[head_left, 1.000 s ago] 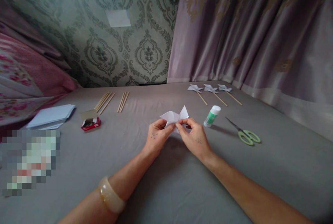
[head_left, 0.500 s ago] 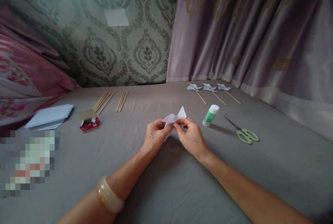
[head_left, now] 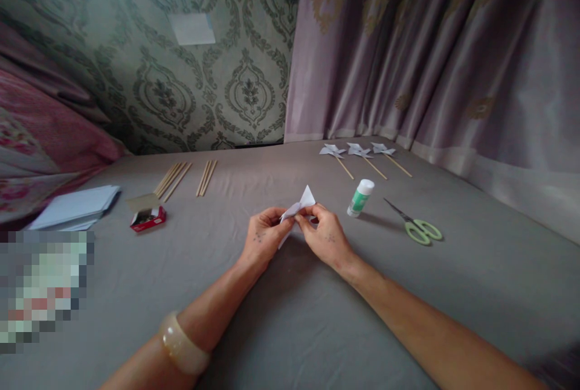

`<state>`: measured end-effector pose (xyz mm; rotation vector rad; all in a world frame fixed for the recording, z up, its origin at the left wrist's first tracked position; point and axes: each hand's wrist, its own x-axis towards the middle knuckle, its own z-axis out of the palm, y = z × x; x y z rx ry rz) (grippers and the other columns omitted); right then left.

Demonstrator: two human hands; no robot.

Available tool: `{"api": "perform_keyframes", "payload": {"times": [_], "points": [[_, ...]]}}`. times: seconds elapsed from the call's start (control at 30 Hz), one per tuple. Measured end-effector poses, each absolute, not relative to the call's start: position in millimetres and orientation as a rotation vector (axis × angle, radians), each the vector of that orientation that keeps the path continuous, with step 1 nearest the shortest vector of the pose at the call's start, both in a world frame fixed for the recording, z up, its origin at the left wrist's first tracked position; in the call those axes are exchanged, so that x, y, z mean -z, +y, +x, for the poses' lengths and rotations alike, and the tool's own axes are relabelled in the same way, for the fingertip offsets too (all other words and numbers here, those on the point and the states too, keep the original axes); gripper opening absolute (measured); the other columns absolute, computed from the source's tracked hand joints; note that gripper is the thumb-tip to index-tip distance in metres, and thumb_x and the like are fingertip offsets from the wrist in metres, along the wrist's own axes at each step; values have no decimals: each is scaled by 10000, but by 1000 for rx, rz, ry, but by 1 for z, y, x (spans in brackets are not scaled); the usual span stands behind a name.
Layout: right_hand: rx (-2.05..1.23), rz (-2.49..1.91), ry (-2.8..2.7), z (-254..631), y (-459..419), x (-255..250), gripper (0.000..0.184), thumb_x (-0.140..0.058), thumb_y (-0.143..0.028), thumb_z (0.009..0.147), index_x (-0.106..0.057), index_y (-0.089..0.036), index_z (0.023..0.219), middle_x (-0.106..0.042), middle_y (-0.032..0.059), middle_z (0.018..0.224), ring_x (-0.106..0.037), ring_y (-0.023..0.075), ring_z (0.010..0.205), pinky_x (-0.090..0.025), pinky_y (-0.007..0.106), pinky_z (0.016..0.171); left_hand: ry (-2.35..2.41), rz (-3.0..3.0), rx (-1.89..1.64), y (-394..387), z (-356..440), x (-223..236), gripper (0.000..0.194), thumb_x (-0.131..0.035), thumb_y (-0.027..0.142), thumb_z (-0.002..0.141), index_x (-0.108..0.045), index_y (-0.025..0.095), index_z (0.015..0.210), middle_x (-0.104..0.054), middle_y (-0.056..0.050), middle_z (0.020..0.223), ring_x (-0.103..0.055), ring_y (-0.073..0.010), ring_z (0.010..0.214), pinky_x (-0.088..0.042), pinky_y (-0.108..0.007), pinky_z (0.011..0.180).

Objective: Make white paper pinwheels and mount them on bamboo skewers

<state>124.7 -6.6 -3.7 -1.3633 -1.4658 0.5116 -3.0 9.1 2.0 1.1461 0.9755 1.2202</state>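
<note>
Between my two hands, above the middle of the grey cloth, is a white paper pinwheel [head_left: 307, 197] with no stick visible on it. My left hand [head_left: 263, 236] pinches its left side between thumb and fingers. From the right, my right hand [head_left: 327, 234] grips it, the thumb and fingertips pressed near its centre. One pointed blade stands up above the fingers, and another part hangs below. The fingers hide most of the paper's middle.
A glue stick [head_left: 361, 198] and green-handled scissors [head_left: 422, 230] lie to the right. Finished pinwheels [head_left: 359, 150] on sticks rest behind. Left are wooden sticks [head_left: 207, 178], a small open red box [head_left: 148, 218] and stacked white paper [head_left: 75, 207].
The view has shifted slightly, so everything sits a little further left. Both hands still hold the pinwheel, whose left blade now looks narrower between the fingers.
</note>
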Motion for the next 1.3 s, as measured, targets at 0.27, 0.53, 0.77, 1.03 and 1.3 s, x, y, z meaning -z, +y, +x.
{"api": "perform_keyframes", "payload": {"times": [0.27,0.53,0.77,1.03,1.3], "points": [[-543,-1379,-1459,125,-5,3,118,-570,-255,791,-656,-178,769,-683,69,826,-628,199,787,-484,333,744,969,1165,-1234,8,-3,-4,174,-770,262,551,-721,148,674,-668,-5,598,-536,-97,534,-397,-195,527],[-576,-1379,-1433,123,-1,5,111,-574,-257,777,-653,-180,781,-698,60,805,-626,190,734,-479,329,719,985,1163,-1237,11,-4,-1,193,-776,268,556,-719,145,694,-680,-13,621,-560,-110,551,-411,-202,540],[-526,-1382,-1432,124,-8,-3,120,-569,-284,761,-652,-199,747,-670,19,672,-574,167,597,-446,295,605,921,1085,-1178,6,-2,-3,344,-801,348,558,-725,133,815,-714,-45,698,-610,-147,587,-434,-223,540],[-559,-1343,-1425,126,-12,-4,70,-580,-222,777,-647,-201,767,-712,45,807,-644,195,775,-478,329,755,894,1068,-1078,9,-8,-2,312,-781,254,595,-740,111,869,-733,-80,768,-642,-155,626,-477,-237,616],[-570,-1316,-1387,130,-17,-11,62,-612,-214,757,-604,-220,818,-676,11,742,-625,173,678,-477,287,660,884,1110,-1027,13,-10,0,334,-784,322,653,-747,118,915,-738,-95,813,-645,-160,649,-473,-233,609]]}}
